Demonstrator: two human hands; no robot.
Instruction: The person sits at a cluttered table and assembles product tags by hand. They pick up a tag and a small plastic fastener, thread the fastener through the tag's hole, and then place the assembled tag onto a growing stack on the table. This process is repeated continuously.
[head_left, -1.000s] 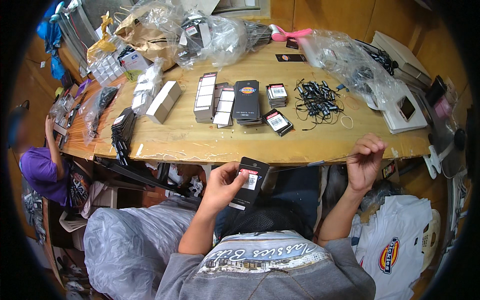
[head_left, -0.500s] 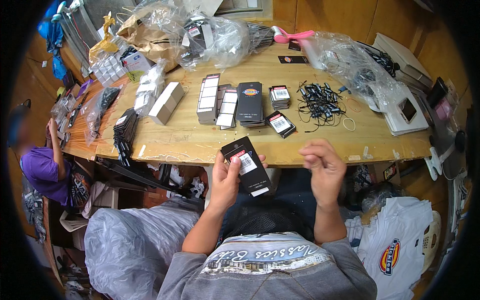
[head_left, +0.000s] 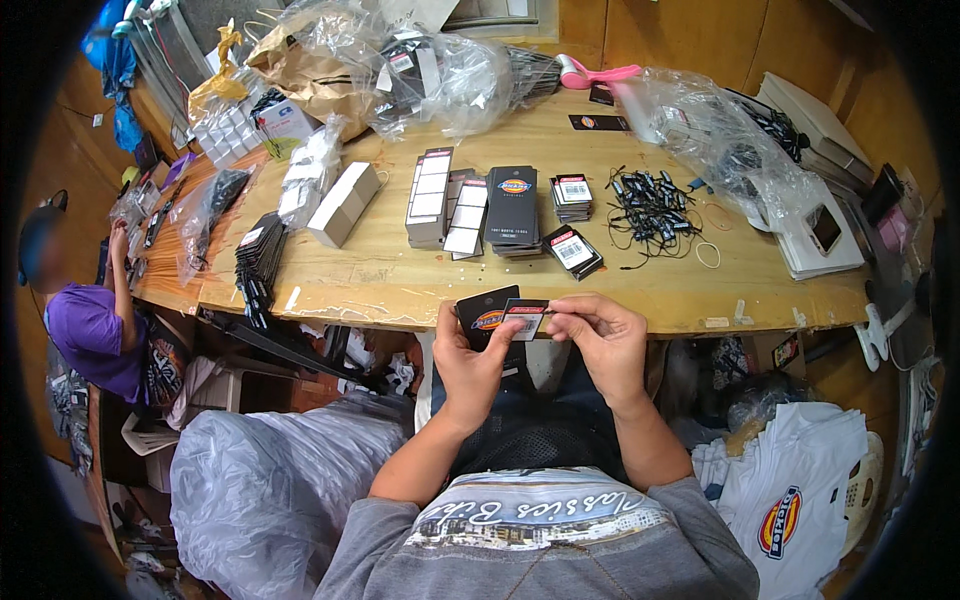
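My left hand [head_left: 468, 360] is closed around a long black hang tag [head_left: 478, 307] with an oval emblem. Its thumb presses a small barcode tag [head_left: 525, 318], white with a red and black top, that fans out to the right over the long one. At the small tag's upper right corner, my right hand [head_left: 600, 335] has thumb and fingers pinched together. What lies between those fingertips is too small to make out. Both hands are just off the table's front edge, above my lap.
On the wooden table [head_left: 380, 270] stand a stack of long black tags [head_left: 513, 205], white label stacks [head_left: 430, 200], small barcode tags [head_left: 572, 250] and a pile of black strings [head_left: 650, 205]. Plastic bags [head_left: 460, 85] line the back. A person in purple [head_left: 95, 330] sits at left.
My right hand has moved left and down to the tags. The small barcode tag has turned and shifted right against the long one. The view has shifted slightly.
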